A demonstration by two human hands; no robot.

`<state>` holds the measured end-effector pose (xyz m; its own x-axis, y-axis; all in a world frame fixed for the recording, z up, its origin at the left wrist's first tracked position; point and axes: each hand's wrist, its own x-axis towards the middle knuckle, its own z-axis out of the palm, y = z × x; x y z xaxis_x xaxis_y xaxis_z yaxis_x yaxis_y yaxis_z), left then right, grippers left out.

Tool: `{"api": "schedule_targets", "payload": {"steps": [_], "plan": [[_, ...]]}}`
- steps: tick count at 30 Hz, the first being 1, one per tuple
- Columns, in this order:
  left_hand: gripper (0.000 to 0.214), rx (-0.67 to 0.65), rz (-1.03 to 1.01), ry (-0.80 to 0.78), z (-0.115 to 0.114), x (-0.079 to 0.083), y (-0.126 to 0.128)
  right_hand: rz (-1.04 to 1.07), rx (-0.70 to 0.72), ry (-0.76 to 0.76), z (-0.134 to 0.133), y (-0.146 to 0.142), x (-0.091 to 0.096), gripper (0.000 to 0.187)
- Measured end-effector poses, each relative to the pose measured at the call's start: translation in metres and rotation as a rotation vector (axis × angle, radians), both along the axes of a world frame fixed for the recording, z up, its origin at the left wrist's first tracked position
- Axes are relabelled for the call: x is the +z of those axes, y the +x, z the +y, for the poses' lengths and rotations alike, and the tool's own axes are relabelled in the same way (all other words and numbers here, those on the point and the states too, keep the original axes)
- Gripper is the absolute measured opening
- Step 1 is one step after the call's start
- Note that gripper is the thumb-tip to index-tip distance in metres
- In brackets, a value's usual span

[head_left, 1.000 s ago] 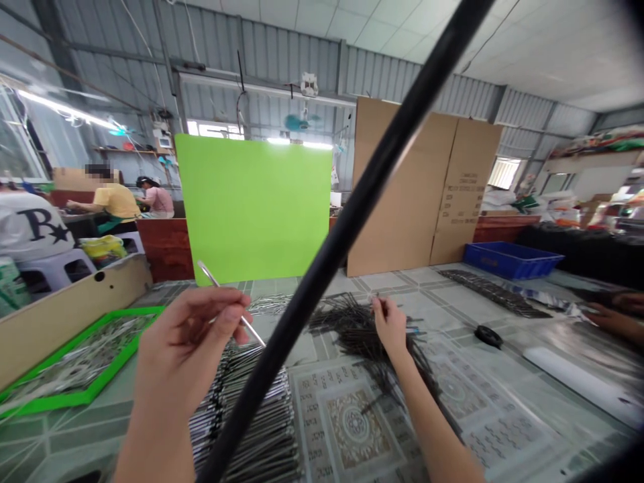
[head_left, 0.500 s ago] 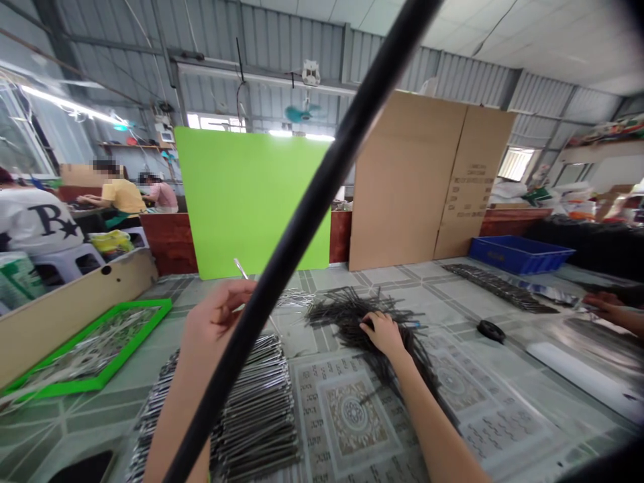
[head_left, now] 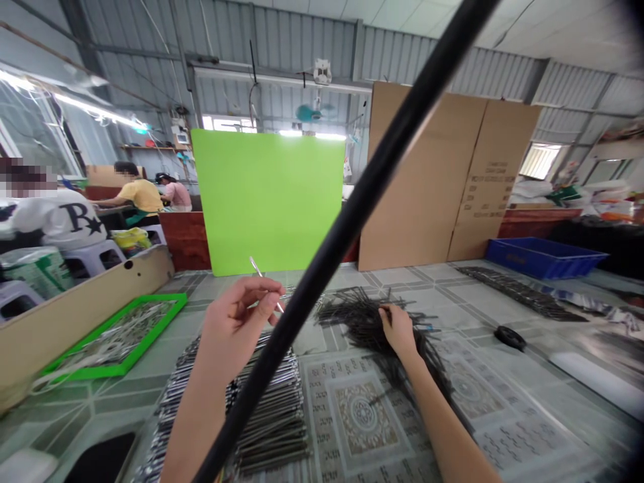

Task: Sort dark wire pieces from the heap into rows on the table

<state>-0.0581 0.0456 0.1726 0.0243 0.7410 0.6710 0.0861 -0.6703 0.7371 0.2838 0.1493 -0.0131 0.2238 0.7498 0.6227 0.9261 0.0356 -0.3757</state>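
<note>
My left hand [head_left: 244, 312] pinches a thin silvery rod [head_left: 256, 266] between thumb and fingers, its upper end slanting up to the left. Under that forearm lie neat rows of dark and silvery thin rods [head_left: 274, 409], partly hidden by the arm and a black bar. My right hand [head_left: 400, 329] rests at a loose heap of thin dark strips [head_left: 359, 322], its fingers curled in at the heap's near side. Whatever is between those fingertips is too small to make out. Some lighter rods [head_left: 296, 293] lie behind the left hand.
A blurred black bar [head_left: 352, 235] crosses the view diagonally. At left is a green tray [head_left: 121, 367] of silvery pieces; a dark phone-like slab [head_left: 103, 459] lies nearer. Rightward are a black ring [head_left: 510, 337], a dark row of strips [head_left: 518, 293] and a blue bin [head_left: 546, 258]. Other people sit behind.
The view has swung slightly left, so everything sits further right. My left hand, with the silvery rod, shows more clearly beside the bar. My right hand stays at the dark heap.
</note>
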Motion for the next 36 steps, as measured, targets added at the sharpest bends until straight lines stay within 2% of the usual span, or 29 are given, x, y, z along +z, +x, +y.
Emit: {"api": "schedule_targets", "payload": {"steps": [2,4,12,17,21,29,33,36], "plan": [[0.009,-0.009,-0.007,-0.02,0.001,-0.001,0.0,0.072,0.029,0.107,0.001,0.002,0.003,0.029],[0.011,-0.02,-0.01,-0.05,0.002,-0.001,0.001,0.109,0.059,0.137,0.002,0.003,0.004,0.033],[0.014,-0.055,-0.016,-0.088,0.007,-0.004,0.003,0.269,0.129,0.08,0.003,0.0,0.0,0.028],[0.015,-0.126,-0.046,-0.119,0.01,-0.005,0.005,0.34,0.102,0.055,0.007,0.001,-0.003,0.034],[0.019,-0.197,-0.042,-0.175,0.012,-0.005,0.008,0.357,0.092,0.013,0.004,0.0,-0.003,0.035],[0.03,-0.207,0.022,-0.257,0.017,-0.013,0.01,0.339,0.058,-0.097,0.0,-0.004,0.0,0.038],[0.035,-0.227,0.042,-0.167,0.015,-0.014,0.011,0.321,0.102,-0.036,0.001,-0.005,-0.002,0.029],[0.056,-0.247,-0.015,0.065,0.012,-0.017,0.013,0.336,0.091,-0.036,0.002,-0.003,-0.005,0.027]]}}
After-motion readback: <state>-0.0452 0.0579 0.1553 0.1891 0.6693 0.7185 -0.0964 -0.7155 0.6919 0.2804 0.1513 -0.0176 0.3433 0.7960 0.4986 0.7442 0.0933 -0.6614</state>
